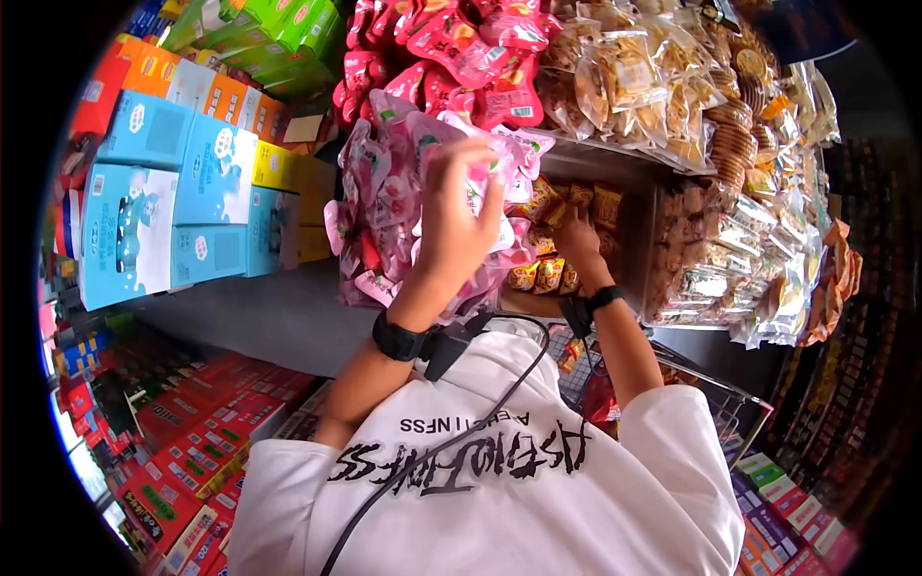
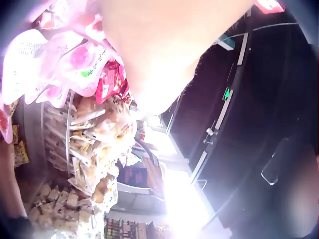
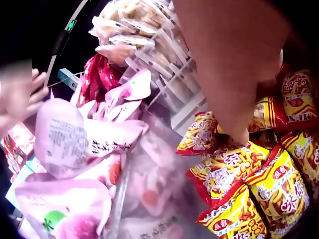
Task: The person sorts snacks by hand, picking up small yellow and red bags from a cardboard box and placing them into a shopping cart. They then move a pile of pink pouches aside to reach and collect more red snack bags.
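In the head view my left hand [image 1: 461, 216] is raised over a pile of pink pouches [image 1: 384, 182]; the right wrist view shows the same hand [image 3: 20, 97] with its fingers apart and nothing in them. My right hand [image 1: 581, 240] reaches down into a bin of small yellow and red snack packets [image 1: 548, 276]. Seen from the right wrist, that hand [image 3: 229, 64] has a fingertip against the yellow and red packets [image 3: 227, 172]; its other fingers are hidden, and whether it pinches one I cannot tell.
A clear divider [image 3: 122, 199] separates the pink pouches from the packets. Red pouches [image 1: 461, 58] and clear-wrapped snacks [image 1: 624, 77] lie beyond, with more wrapped pieces [image 1: 711, 259] on the right. Blue boxes [image 1: 130, 226] are stacked at left. A wire cart [image 1: 715, 389] stands near my right arm.
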Tool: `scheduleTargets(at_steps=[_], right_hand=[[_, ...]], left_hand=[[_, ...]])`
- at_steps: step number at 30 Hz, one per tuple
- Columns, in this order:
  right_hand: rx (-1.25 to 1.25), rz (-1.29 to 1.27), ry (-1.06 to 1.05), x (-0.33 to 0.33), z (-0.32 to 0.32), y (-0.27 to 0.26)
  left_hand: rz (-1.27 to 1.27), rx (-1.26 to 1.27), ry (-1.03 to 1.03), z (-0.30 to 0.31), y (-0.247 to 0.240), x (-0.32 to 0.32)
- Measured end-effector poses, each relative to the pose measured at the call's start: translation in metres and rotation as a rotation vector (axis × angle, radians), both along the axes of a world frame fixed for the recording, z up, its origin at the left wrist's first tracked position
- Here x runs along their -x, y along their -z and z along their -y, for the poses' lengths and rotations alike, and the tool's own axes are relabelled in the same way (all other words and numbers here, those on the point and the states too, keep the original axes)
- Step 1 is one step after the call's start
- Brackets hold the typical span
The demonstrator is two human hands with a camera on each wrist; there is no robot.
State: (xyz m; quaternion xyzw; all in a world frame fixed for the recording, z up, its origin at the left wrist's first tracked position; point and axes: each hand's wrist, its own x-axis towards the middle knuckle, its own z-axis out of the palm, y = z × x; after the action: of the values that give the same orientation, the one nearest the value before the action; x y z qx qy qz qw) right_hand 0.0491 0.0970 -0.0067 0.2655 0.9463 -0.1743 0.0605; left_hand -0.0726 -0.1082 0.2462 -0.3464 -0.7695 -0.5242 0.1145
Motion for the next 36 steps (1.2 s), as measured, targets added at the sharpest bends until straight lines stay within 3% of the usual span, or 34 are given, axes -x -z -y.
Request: scheduleTargets(at_steps=[1,3,4,7,11,12,15,16,19,22,25,27,29,31,34,36], right_hand=[[0.055,0.046,0.067,0.007,0.001,-0.013],[0.181,0.145,0.198,0.015,0.001,-0.033],[0.196,0.298,0.250,0.019,-0.004,-0.029],[0.414,0.157,0.331,0.014,-0.017,-0.026],[1.043,-0.465,0.597,0.017,-0.016,-0.006],[0.899,-0.270,0.573,0.023,-0.021,-0.005],[1.124,-0.522,0.507,0.019,-0.020,-0.002],[1.116,-0.493,0.561,0.019,-0.023,-0.003],[1.026,-0.725,0.402,0.015,-0.029,0.009],[1.360,-0.609,0.422,0.005,-0.037,0.007],[1.491,-0.460,1.057,-0.004,-0.036,-0.030],[1.446,-0.515,0.744,-0.015,-0.041,-0.005],[1.421,-0.532,0.674,-0.019,-0.040,0.018],[1.430,-0.518,0.835,-0.009,-0.039,0.026],[0.271,-0.587,0.530,0.000,-0.025,0.031],[0.347,-0.692,0.579,0.004,-0.021,0.025]], left_hand=[[0.018,0.034,0.073,-0.006,-0.001,-0.008],[0.321,0.231,0.348,-0.018,-0.002,-0.029],[0.367,0.278,0.395,-0.021,0.001,-0.035],[0.341,0.396,0.470,-0.030,0.020,-0.046],[0.354,0.556,0.485,-0.039,0.038,-0.053],[0.363,0.593,0.482,-0.042,0.042,-0.054],[0.331,0.696,0.480,-0.052,0.046,-0.058],[0.282,0.720,0.476,-0.058,0.047,-0.062],[0.215,0.843,0.520,-0.068,0.049,-0.070],[0.181,0.990,0.605,-0.073,0.056,-0.076],[0.244,1.165,0.687,-0.079,0.049,-0.076],[0.265,1.126,0.672,-0.078,0.053,-0.074],[0.275,1.098,0.661,-0.076,0.059,-0.074],[0.267,1.082,0.647,-0.074,0.063,-0.070],[0.279,1.084,0.609,-0.072,0.064,-0.069],[0.290,1.057,0.603,-0.070,0.062,-0.068]])
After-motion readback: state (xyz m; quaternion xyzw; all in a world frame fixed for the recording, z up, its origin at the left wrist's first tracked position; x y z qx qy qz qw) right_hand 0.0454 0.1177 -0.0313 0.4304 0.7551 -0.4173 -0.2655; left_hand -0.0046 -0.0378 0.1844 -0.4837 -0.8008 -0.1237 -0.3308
